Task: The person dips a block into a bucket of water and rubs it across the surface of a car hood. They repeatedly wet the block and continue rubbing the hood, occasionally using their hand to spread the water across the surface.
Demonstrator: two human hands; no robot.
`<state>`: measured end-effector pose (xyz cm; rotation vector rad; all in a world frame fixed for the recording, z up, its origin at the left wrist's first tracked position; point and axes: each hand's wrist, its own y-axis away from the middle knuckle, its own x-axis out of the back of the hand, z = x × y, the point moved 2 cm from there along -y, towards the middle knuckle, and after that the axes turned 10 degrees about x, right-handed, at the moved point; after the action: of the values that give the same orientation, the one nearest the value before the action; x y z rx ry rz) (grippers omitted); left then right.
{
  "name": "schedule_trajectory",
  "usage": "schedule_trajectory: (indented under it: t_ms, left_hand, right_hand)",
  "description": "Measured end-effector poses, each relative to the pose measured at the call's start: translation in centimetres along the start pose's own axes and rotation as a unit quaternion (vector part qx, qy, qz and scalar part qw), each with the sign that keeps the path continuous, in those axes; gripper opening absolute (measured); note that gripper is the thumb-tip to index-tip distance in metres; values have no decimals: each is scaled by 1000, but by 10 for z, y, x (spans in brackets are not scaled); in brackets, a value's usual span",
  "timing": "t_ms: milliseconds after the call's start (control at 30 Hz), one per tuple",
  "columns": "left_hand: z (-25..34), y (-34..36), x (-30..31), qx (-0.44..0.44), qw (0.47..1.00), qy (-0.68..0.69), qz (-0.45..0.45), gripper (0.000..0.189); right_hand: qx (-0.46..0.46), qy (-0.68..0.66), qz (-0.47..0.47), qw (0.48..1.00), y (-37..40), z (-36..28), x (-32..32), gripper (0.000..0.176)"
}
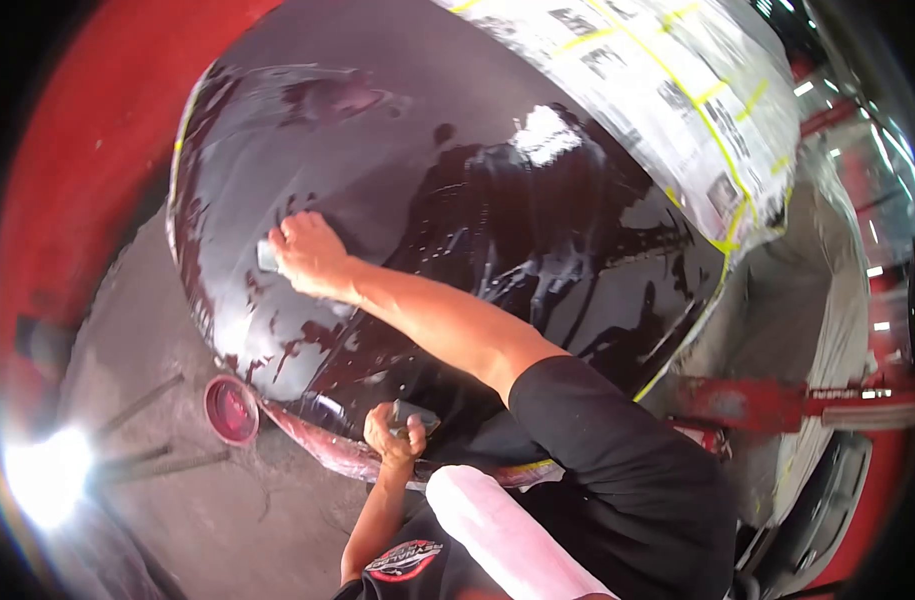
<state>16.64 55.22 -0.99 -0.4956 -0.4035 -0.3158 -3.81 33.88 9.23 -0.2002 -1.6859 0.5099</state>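
My right hand (310,256) is stretched across a wet, dark car panel (377,150), its fingers closed over a small pale block (267,256) at the surface. Only the block's left end shows past the fingers. Lower down, by the panel's near edge, my left hand (393,434) has its thumb and fingers around a flat, see-through greyish piece (415,416). I cannot tell its exact kind. Water streaks and patches of glare spread over the panel between and beyond my hands.
Newspaper (667,90) held with yellow tape covers the area at the upper right. A round red container (231,410) is beside the panel's lower left edge. A glaring work lamp (49,478) stands at left. Red equipment (747,402) extends at right. A white roll-like thing (507,535) crosses my front.
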Motion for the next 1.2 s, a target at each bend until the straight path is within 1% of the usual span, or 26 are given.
schedule_trajectory:
  t_ms: [33,67,133,200,233,267,300,333,367,400,433,467,533,567,667,700,733,800,833,867,933,1033,1067,1133,1200]
  left_hand:
    - [1,-2,1,2,1000,-11,-21,41]
    - [2,-4,4,4,999,-22,-41,41]
    - [-2,-1,2,10,999,-21,-39,42]
    - [-6,3,1,12,999,-17,-41,43]
    - [-6,4,2,21,998,-20,-54,45]
    - [-6,4,3,24,998,-20,-55,45]
    - [-6,3,4,11,998,-24,-49,45]
    - [-5,3,3,-2,999,-28,-42,45]
    - [-8,7,3,10,997,-36,-61,46]
    - [-8,7,3,11,998,-36,-59,46]
    - [-8,6,3,5,998,-35,-56,46]
    - [-8,6,2,0,998,-34,-53,46]
    - [-8,7,2,13,997,-39,-68,46]
    - [-9,9,3,19,997,-34,-68,46]
    - [-10,8,2,16,998,-40,-55,45]
    - [-9,9,2,22,997,-32,-61,45]
    - [-8,9,2,28,997,-21,-67,44]
    - [-2,1,2,-1,998,-20,-62,43]
    - [0,-1,3,1,998,-20,-64,43]
    - [0,-2,4,3,998,-18,-65,43]
    - [-3,0,4,11,997,-14,-69,43]
    - [-9,5,1,-5,998,5,-62,43]
    - [-9,4,0,1,998,5,-60,43]
    - [-5,0,1,-22,998,17,-56,43]
    - [-2,-5,2,-25,998,24,-60,42]
  right_hand:
    - [4,-12,15,1000,9,-2,7,32]
    - [1,-17,-34,999,18,-4,13,27]
    - [-67,-153,-43,985,41,5,45,27]
    - [-119,-76,74,987,72,49,117,31]
    - [-188,0,80,979,82,79,161,36]
    - [-184,135,146,963,104,120,187,37]
    - [-388,-90,204,894,129,160,214,39]
    - [-366,140,217,894,152,208,236,42]
    - [-389,201,215,873,179,254,248,43]
    - [-415,251,180,856,200,282,255,43]
    - [-416,281,155,851,215,298,255,43]
    - [-416,280,155,851,218,303,254,43]
    - [-399,295,87,864,222,305,246,42]
    - [-431,267,71,859,222,310,242,43]
    - [-422,261,90,863,219,312,235,38]
    - [-389,274,110,872,215,310,232,37]
    - [-390,271,107,873,214,305,225,37]
    - [-355,273,90,889,207,290,212,41]
    - [-354,245,112,896,203,283,210,41]
    - [-353,242,111,897,198,274,207,41]
    - [-339,198,90,915,185,242,199,40]
    - [-319,127,69,937,159,188,172,38]
    - [-319,78,63,942,149,167,162,38]
    - [-238,121,87,960,134,119,135,38]
    - [-217,73,79,970,116,63,115,41]
